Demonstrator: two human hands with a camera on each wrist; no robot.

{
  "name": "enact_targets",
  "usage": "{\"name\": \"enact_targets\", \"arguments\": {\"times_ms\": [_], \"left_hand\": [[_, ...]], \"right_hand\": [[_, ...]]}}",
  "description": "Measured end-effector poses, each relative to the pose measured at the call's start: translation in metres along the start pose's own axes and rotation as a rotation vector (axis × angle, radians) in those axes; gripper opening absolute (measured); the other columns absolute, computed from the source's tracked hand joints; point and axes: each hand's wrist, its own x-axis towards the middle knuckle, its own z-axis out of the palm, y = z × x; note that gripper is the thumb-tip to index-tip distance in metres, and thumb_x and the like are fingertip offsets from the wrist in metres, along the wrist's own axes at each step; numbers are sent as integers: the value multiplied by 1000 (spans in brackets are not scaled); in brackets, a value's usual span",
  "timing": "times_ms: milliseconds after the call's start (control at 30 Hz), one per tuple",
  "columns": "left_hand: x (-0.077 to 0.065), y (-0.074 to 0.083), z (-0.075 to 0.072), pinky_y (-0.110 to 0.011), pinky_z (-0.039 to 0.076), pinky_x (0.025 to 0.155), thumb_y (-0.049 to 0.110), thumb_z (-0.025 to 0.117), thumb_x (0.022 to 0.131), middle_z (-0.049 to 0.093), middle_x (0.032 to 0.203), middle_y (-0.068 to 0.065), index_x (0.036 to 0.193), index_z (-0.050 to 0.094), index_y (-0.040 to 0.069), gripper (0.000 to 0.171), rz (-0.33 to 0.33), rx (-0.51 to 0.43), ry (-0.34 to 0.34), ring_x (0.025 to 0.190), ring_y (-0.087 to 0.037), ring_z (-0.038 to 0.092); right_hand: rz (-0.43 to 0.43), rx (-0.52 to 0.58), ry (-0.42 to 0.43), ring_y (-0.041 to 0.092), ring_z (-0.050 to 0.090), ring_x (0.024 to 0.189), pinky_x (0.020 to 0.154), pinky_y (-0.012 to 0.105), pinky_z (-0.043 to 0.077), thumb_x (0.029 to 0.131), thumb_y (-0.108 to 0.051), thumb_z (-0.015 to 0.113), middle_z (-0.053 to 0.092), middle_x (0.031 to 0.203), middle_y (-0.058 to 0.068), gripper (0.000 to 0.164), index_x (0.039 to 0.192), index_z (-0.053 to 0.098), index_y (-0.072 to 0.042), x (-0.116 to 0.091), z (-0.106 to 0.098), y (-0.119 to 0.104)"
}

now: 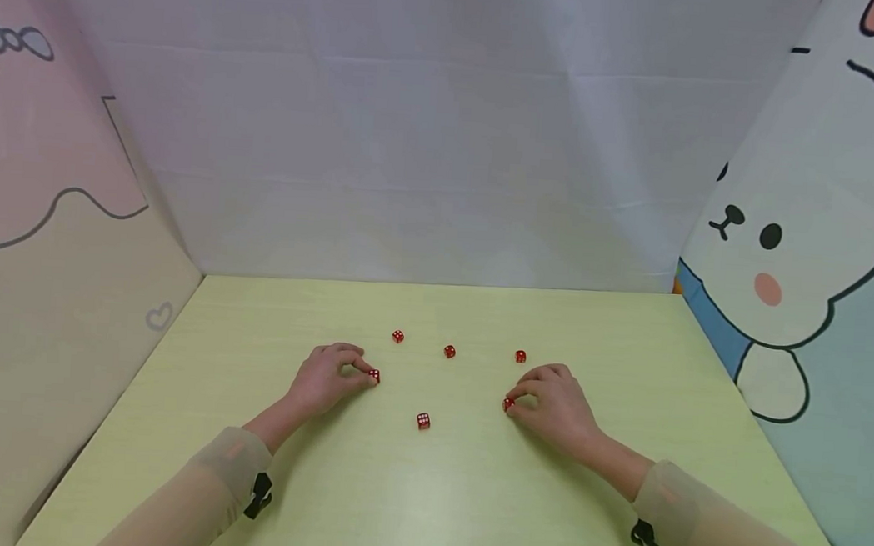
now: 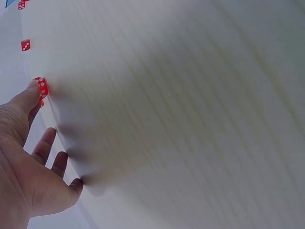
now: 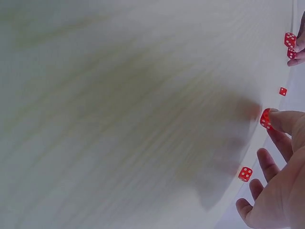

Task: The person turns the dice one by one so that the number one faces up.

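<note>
My left hand (image 1: 330,377) pinches a red die (image 1: 374,375) with white pips between thumb and index finger, low over the table. In the left wrist view this die (image 2: 43,88) shows beside the thumb tip, the other fingers spread apart. Across from it, my right hand (image 1: 555,405) pinches another red die (image 1: 507,404) between thumb and fingertips. The right wrist view shows that die (image 3: 266,119) at the thumb, partly covered by it. Between the hands and nearer to me lies a loose red die (image 1: 424,421).
Beyond the hands, three more red dice lie on the pale yellow table (image 1: 423,506): a left die (image 1: 398,336), a middle die (image 1: 450,351) and a right die (image 1: 520,357). A white back wall (image 1: 442,181) and printed side panels (image 1: 799,245) enclose the table.
</note>
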Motion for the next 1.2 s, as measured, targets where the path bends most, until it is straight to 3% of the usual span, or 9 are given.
{"name": "enact_targets", "arguments": {"times_ms": [600,967,1200], "left_hand": [[-1,2,-1,-59,35,111,32,82,89,64,136,-11,96,80,20,15,-2,-11,0,132,-47,46],[-1,3,-2,-58,35,110,33,82,89,64,136,-10,97,80,20,15,5,5,-2,131,-46,47],[-2,5,-4,-58,35,110,33,81,89,63,137,-10,97,80,21,15,1,8,-4,131,-46,46]], "right_hand": [[126,238,-32,37,43,125,102,54,40,87,-27,84,67,116,2,12,99,82,-27,-5,-3,8],[144,304,-10,32,47,119,100,52,38,86,-26,85,68,110,-2,14,101,82,-25,-5,0,10],[173,300,49,34,51,119,108,55,30,86,-24,84,69,113,4,15,101,83,-22,-8,2,7]]}}
